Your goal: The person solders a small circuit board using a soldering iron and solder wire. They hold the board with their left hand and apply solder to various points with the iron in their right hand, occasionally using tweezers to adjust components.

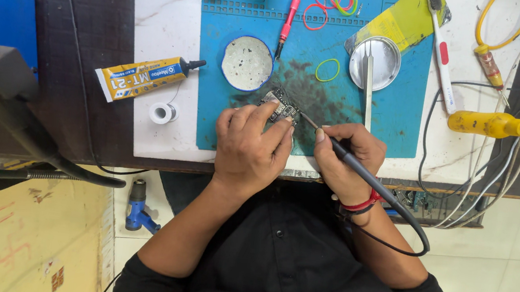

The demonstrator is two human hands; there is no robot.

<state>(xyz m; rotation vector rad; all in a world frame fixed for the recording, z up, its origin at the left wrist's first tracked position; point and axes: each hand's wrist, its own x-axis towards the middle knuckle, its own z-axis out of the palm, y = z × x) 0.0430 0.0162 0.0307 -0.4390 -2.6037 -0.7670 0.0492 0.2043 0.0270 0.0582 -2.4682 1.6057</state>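
A small dark circuit board [281,104] lies on the blue work mat [403,109]. My left hand [250,148] presses on the board, fingertips holding its near edge. My right hand [344,160] grips a black corded soldering iron [342,152] like a pen, and its thin tip reaches the board's right side. A red band circles my right wrist.
On the mat: a round tin lid [247,63], a metal dish [376,62] with tweezers [367,86], a red screwdriver [290,12], rubber bands [327,70]. A yellow glue tube [142,77] and solder spool [163,113] lie left. A yellow tool [494,125], a toothbrush [442,52] and cables are right.
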